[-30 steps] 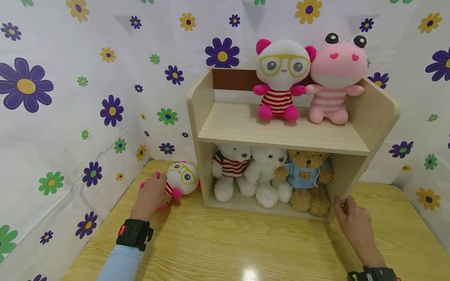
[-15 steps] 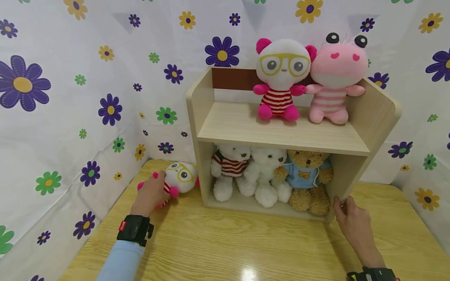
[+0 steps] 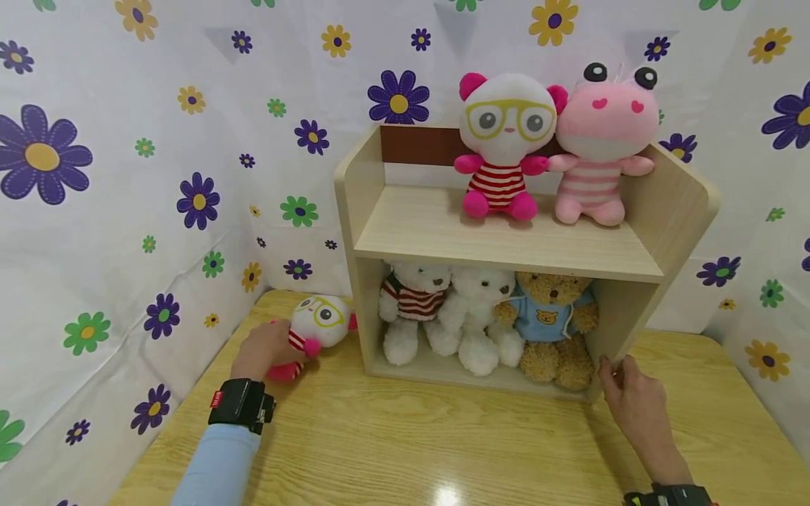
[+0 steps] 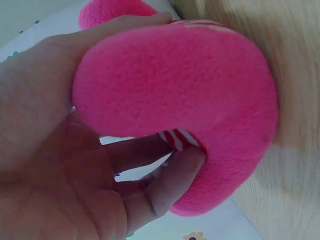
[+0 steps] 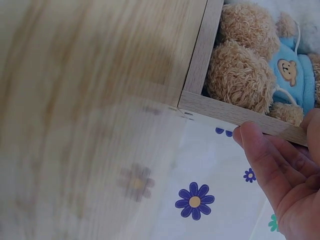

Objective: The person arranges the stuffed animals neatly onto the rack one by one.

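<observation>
On the left of the table, my left hand holds a plush panda with yellow glasses round its striped body. The toy lies tilted, its head toward the shelf. In the left wrist view its pink feet face the camera, with fingers and thumb curled about the body. Over at the shelf's lower right, my right hand pinches the side panel's front edge. The right wrist view has the fingers outside that panel of the small wooden shelf and the thumb on its other side.
A similar plush panda and a pink plush animal sit on the upper level. Below are two white teddy bears and a brown bear in blue. Flowered cloth stands behind the wooden table.
The left hand has drawn the plush panda slightly to the left, and its fingers have sunk lower round the body. My right hand keeps its hold on the shelf panel.
</observation>
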A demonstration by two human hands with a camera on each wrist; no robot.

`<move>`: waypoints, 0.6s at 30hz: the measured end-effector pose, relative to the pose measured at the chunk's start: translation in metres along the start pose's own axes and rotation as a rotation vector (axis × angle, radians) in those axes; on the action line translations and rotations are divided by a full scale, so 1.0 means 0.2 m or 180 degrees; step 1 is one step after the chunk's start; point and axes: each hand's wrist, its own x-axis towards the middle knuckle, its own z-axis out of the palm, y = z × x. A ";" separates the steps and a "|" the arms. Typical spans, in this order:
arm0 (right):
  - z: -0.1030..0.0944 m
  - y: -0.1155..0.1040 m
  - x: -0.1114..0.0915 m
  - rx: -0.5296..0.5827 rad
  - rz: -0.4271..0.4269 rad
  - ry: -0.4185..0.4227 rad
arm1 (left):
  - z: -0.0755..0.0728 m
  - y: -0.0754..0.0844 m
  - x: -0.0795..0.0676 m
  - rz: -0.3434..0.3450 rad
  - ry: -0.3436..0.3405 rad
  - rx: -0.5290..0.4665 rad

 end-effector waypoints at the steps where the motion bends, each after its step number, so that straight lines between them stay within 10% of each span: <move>1: 0.00 0.00 0.00 -0.0004 -0.0005 -0.0003 | 0.00 0.00 0.00 -0.0025 -0.0007 -0.0017; 18: 0.00 -0.01 0.00 -0.0005 0.0015 0.0013 | 0.03 -0.09 -0.12 0.0104 0.0724 -0.0737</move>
